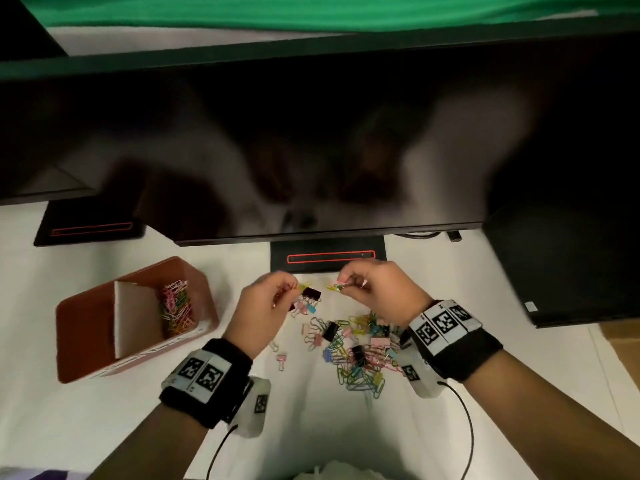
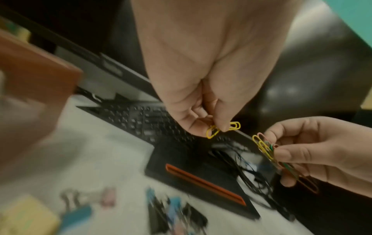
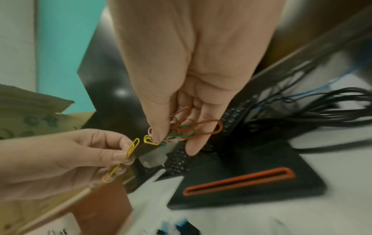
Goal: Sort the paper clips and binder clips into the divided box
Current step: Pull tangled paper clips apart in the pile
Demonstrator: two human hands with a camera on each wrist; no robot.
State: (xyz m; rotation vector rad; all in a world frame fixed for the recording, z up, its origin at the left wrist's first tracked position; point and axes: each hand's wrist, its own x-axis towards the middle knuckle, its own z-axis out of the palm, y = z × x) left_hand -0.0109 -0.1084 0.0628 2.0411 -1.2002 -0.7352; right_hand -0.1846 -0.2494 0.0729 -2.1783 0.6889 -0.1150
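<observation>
The left hand [image 2: 201, 89] pinches two yellow paper clips [image 2: 223, 129] between thumb and finger. Just beside them, the right hand [image 3: 193, 89] pinches a bunch of paper clips [image 3: 181, 130], yellow, green, pink and brown. Under both hands lies a mixed pile of clips [image 1: 349, 348] on the white table [image 1: 104, 427]. Left of the fingers sits the brown divided box [image 1: 86, 327], with paper clips in its far part. Its white label is too blurry to read.
</observation>
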